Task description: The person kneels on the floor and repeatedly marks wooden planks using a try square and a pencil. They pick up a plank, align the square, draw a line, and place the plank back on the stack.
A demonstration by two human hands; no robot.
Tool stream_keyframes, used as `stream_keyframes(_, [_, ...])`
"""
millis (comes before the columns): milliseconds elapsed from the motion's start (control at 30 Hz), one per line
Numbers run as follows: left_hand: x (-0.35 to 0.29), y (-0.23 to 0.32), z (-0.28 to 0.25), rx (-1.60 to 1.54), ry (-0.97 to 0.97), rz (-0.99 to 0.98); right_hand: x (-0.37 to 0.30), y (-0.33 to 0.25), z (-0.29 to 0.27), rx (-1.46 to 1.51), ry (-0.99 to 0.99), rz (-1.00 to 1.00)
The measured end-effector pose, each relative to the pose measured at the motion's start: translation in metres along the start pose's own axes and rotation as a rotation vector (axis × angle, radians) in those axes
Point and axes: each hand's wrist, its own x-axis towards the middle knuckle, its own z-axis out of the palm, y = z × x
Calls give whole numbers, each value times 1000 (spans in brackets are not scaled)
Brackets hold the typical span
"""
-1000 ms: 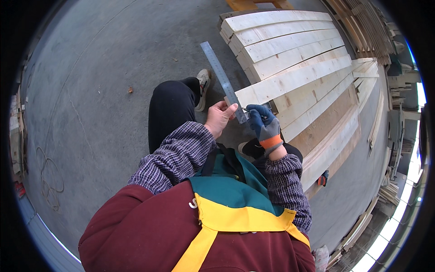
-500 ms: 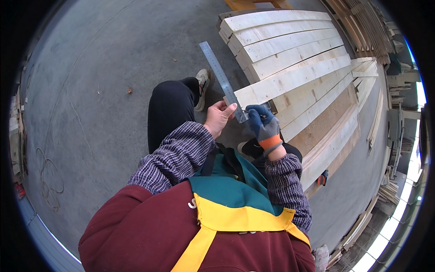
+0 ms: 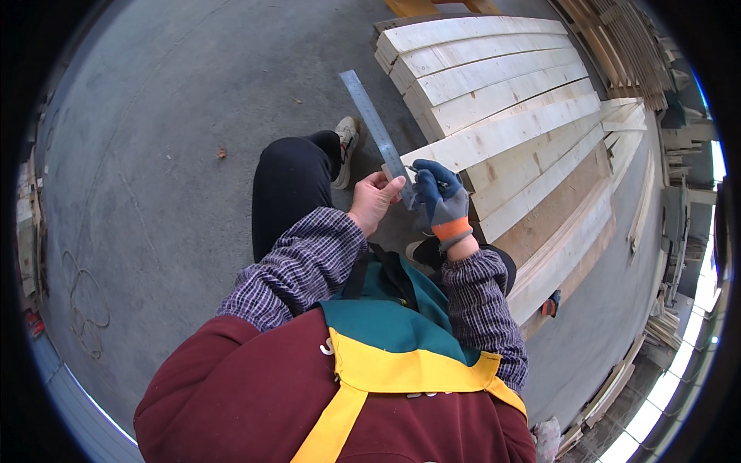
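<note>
Bare, my left hand (image 3: 373, 199) pinches a flat steel ruler (image 3: 372, 122) between thumb and fingers. The ruler lies across the near end of a pale wooden board (image 3: 494, 133), its far end sticking out to the upper left over the floor. A blue and grey glove with an orange cuff covers my right hand (image 3: 443, 197), whose fingers are closed around a thin, pen-like tool (image 3: 414, 168). That tool's tip is at the board's end, right beside the ruler's edge. Most of its shaft is hidden by the glove.
Several more pale boards (image 3: 494, 54) lie side by side in a stack ahead to the right. Another glove (image 3: 550, 303) lies by the stack's near edge. Brown timber (image 3: 617, 46) is piled at the far right. A looped cord (image 3: 86, 316) rests on the grey floor (image 3: 185, 116) at left.
My right hand has shifted up and slightly left along the ruler, from near its lower end toward the board's upper corner. My left hand and the ruler stay in place.
</note>
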Motion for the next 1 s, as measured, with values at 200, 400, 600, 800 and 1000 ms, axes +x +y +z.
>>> stream_keyframes(200, [-3, 6, 4, -14, 26, -2, 13, -5, 10, -11, -16, -1])
stream_keyframes(400, [1, 3, 4, -16, 38, -1, 9, 0, -1, -15, -37, 58])
stream_keyframes(600, [10, -4, -1, 21, 9, -6, -12, 8, -19, -79, -70, 86])
stream_keyframes(800, [8, -5, 0, 10, -1, 5, -19, -5, -29, -123, -120, 99])
stream_keyframes(1000, [7, -3, 0, 7, 3, -3, -11, -18, -19, -254, -88, 123])
